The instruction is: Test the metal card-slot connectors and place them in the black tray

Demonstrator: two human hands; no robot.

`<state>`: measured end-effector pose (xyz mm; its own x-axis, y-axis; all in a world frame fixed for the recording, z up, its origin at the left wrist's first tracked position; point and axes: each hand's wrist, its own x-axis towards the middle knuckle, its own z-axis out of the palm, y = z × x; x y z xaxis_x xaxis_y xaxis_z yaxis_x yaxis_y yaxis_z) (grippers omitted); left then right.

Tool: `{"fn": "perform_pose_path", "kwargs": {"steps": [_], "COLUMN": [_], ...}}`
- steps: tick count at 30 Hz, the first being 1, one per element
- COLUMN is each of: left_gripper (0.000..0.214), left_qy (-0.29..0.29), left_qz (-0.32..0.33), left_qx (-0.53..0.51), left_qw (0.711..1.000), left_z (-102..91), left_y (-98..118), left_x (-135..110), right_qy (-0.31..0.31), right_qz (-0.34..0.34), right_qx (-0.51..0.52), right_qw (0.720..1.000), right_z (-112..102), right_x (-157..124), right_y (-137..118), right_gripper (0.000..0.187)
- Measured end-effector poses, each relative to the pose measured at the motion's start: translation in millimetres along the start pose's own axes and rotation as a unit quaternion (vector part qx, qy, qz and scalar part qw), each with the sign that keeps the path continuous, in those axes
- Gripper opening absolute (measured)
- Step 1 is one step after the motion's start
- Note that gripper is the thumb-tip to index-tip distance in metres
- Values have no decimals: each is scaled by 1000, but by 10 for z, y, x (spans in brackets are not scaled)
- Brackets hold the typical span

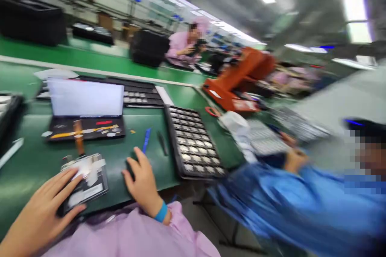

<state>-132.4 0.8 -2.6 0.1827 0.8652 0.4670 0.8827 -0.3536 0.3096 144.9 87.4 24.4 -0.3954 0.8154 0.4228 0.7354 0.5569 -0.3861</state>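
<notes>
My left hand (45, 204) lies with its fingers stretched out over the left side of a flat black electronic assembly (90, 192) with silver and white patches. An orange ribbon cable (79, 138) runs from the assembly to a lit white display panel (86, 98), propped upright on a black base (87, 128). My right hand (143, 182), with a blue wristband, hovers or rests at the bench edge, fingers apart and holding nothing. Just beyond its fingertips are a blue tool (146, 139) and a dark thin tool (162, 143).
A black tray (194, 144) of small silver parts stands to the right, with another black tray (141, 92) behind the display. An orange-red rack (238, 82) is farther off. A co-worker in blue (271, 204) sits close on my right; another person in pink (183, 46) is across the bench.
</notes>
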Motion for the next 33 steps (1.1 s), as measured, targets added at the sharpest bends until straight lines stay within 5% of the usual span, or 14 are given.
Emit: {"fn": "perform_pose_path", "kwargs": {"steps": [3,6,11,14,16,18,26,33], "left_gripper": [65,68,37,28,25,23,19,35], "left_qy": [-54,-46,108,195,204,157,-80,-202], "left_qz": [-18,-35,-159,-304,-371,-394,-303,-265], "left_qx": [35,-9,43,123,181,209,69,60], "left_qw": [998,998,980,924,888,881,947,941], "left_z": [-201,-330,-759,-1094,-1267,-1388,-1726,-1929], "left_y": [243,236,80,-113,-283,-436,-800,-991], "left_x": [92,186,103,-28,-123,-208,-201,22], "right_qy": [19,44,66,70,71,70,54,42], "right_qz": [-36,-98,-173,-176,-171,-170,-164,-168], "right_qx": [-14,-5,-24,-42,-47,-47,-34,10], "right_qw": [999,994,982,981,982,982,984,985], "right_z": [26,120,166,140,143,157,146,58], "right_x": [48,187,291,285,285,284,255,348], "right_y": [83,219,269,233,227,236,253,-17], "right_gripper": [28,35,42,43,42,41,33,19]}}
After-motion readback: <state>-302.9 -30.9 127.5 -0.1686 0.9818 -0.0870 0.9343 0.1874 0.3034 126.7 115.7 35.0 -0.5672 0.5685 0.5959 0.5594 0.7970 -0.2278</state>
